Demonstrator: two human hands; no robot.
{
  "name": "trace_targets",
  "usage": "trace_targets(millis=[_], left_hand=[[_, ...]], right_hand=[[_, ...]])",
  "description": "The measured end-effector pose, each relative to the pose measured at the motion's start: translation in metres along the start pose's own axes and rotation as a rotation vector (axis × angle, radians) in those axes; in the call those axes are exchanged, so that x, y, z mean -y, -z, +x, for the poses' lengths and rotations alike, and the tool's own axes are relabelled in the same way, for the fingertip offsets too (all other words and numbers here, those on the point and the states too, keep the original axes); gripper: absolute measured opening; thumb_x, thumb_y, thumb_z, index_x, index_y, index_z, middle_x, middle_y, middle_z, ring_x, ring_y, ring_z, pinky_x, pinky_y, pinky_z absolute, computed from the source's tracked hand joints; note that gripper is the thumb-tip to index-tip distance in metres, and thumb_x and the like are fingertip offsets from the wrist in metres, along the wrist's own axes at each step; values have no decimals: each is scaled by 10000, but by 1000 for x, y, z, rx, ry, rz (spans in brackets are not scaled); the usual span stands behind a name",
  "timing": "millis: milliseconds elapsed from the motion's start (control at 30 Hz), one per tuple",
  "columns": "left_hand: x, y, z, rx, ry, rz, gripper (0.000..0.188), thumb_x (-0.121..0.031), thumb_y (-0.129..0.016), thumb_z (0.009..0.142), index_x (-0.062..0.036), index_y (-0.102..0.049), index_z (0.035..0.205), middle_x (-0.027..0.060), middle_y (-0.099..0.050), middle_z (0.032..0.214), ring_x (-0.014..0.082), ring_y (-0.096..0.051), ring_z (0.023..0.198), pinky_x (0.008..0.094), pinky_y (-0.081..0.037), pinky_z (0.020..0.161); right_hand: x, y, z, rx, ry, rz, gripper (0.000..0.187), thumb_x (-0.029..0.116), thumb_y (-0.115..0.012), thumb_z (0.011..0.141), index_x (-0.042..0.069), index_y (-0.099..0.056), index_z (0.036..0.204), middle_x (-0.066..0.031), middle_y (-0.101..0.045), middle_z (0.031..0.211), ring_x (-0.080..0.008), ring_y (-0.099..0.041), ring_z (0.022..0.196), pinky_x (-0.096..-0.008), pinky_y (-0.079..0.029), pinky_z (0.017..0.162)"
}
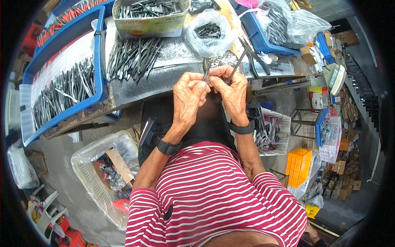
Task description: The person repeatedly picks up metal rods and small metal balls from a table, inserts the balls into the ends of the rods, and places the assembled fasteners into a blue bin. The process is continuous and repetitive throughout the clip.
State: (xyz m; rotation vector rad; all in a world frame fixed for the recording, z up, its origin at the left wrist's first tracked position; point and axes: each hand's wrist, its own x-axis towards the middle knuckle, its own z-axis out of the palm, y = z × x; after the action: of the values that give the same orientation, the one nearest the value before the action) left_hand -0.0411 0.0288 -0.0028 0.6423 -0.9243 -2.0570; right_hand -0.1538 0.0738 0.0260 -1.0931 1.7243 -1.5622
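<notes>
My left hand (189, 99) and my right hand (230, 88) meet at the table's front edge, fingertips nearly touching. Between the thumb and fingers of my left hand is a small, slim dark piece (207, 71). My right hand is closed round a long thin dark metal strip (238, 65) that slants up and to the right. Just beyond them sits a clear plastic bag (192, 39) holding small black parts (207, 30). Dark-handled pliers (256, 61) lie right of my right hand. Left of my hands is a loose pile of slim dark metal pieces (133, 57).
A blue tray (101, 61) full of similar pieces stands at the left. Behind the pile is a cardboard box (150, 31) of metal parts. Another blue bin (263, 41) with bagged parts is at the right. Crates (82, 164) flank my lap on the floor.
</notes>
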Motion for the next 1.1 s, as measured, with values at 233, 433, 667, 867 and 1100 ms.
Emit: trace_targets(millis=[233,433,667,867,1100], left_hand=[[2,0,1,-33,-2,4,128,-11,-522,849,22,-486,967,65,-572,714,46,-448,516,170,-360,426],[3,-1,0,-79,-54,90,138,8,-540,820,7,-494,949,42,-582,712,37,-454,517,168,-364,429],[5,-1,-2,-78,-133,153,92,20,-541,815,-2,-508,898,26,-577,705,26,-456,534,160,-362,441],[4,4,-2,-22,-60,89,119,5,-570,831,5,-518,937,57,-593,731,38,-465,528,161,-376,450],[5,4,-3,-37,-108,222,86,13,-566,826,8,-529,903,46,-592,710,30,-467,537,160,-375,455]], right_hand=[[-3,-4,0,-52,85,-138,77,8,-616,775,-12,-609,850,-18,-604,670,-45,-518,537,-175,-399,473],[-4,-6,-1,-69,122,-210,73,-10,-617,767,-3,-604,838,-5,-589,673,-39,-517,557,-176,-402,481],[-7,-11,-5,-89,166,-207,63,-22,-598,780,1,-581,836,-11,-584,715,-44,-533,584,-178,-413,496],[-8,-11,-8,-95,77,-107,71,-35,-584,772,2,-537,809,-6,-545,698,-63,-520,621,-208,-440,550],[-11,-9,-10,-66,22,73,76,-40,-583,776,3,-528,807,-13,-558,698,-59,-534,587,-195,-447,526]])
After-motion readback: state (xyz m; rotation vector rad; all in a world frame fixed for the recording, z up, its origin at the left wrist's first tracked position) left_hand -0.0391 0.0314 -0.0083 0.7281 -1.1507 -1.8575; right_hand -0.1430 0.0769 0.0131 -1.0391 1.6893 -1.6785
